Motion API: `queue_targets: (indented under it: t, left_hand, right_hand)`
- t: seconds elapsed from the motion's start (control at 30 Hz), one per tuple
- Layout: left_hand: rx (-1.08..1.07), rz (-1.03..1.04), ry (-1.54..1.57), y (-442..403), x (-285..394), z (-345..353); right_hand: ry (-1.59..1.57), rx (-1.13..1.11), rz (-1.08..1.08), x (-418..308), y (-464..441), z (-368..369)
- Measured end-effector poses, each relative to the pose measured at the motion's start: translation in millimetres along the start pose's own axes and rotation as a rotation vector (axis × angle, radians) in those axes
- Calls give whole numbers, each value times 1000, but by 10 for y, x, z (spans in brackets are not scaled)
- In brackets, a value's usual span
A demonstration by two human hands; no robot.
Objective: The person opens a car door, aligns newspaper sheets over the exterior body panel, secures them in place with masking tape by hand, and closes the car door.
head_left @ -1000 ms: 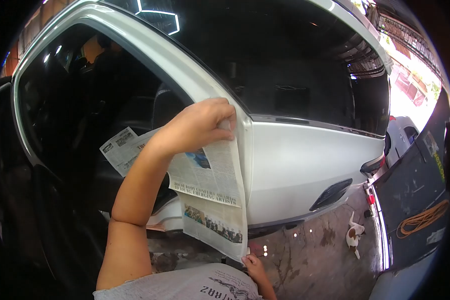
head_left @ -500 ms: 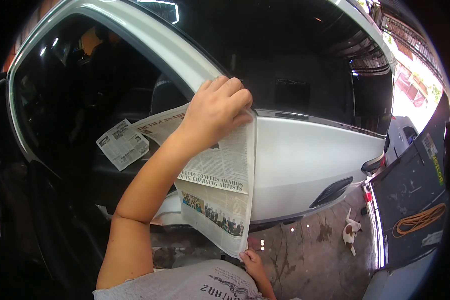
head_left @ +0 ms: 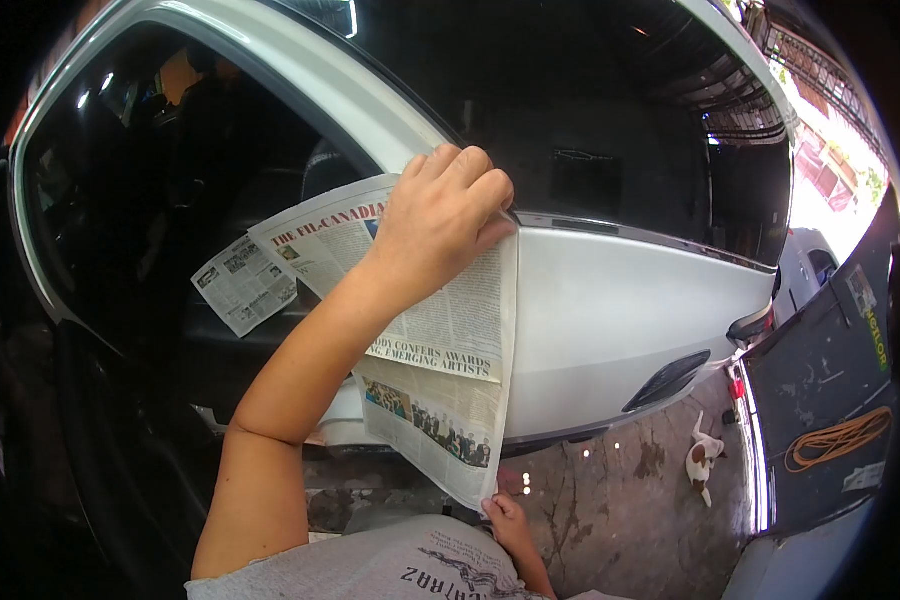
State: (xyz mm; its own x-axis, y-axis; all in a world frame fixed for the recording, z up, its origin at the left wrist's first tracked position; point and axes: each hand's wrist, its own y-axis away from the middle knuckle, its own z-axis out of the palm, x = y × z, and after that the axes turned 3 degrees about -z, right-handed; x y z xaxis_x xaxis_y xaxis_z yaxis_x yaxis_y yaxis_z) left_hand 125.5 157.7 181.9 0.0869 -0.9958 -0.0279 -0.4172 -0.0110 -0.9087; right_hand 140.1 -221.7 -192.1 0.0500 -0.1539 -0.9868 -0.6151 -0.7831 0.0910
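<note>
A printed newspaper sheet (head_left: 440, 330) hangs down along the edge of the white car's door frame, its right edge lined up near the rear panel. My left hand (head_left: 445, 215) pinches its upper right part, fingers curled at the lower corner of the dark glass. Down at the sheet's bottom corner, my right hand (head_left: 506, 515) grips the paper between thumb and fingers. Another newspaper piece (head_left: 245, 285) lies further left, against the dark car interior.
The white car panel (head_left: 610, 310) with a dark rear window (head_left: 610, 120) fills the upper right. A brown and white animal (head_left: 704, 458) lies on the concrete floor (head_left: 610, 520). An orange coiled cable (head_left: 840, 440) rests on a dark board (head_left: 810, 390) at right.
My left hand has moved up and right along the door frame, drawing the newspaper's upper part with it, and more of the heading shows. My right hand stays at the bottom corner.
</note>
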Motion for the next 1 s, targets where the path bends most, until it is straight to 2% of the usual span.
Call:
queue_targets:
  t: [0.53,0.73,0.83,0.93,1.0]
  left_hand:
    - [17,-24,-14,29,-29,75]
    - [142,-5,18,39,-56,95]
    - [132,14,60,17,-123,124]
    - [196,31,-4,-15,-136,173]
    - [193,-42,-11,-51,-95,147]
  right_hand:
    - [38,-48,15,-167,-56,18]
    - [77,-88,24,-101,-96,6]
    - [73,-93,35,-116,-111,-1]
    - [84,-118,-13,-153,-154,-6]
    - [114,-138,-18,-148,-190,-31]
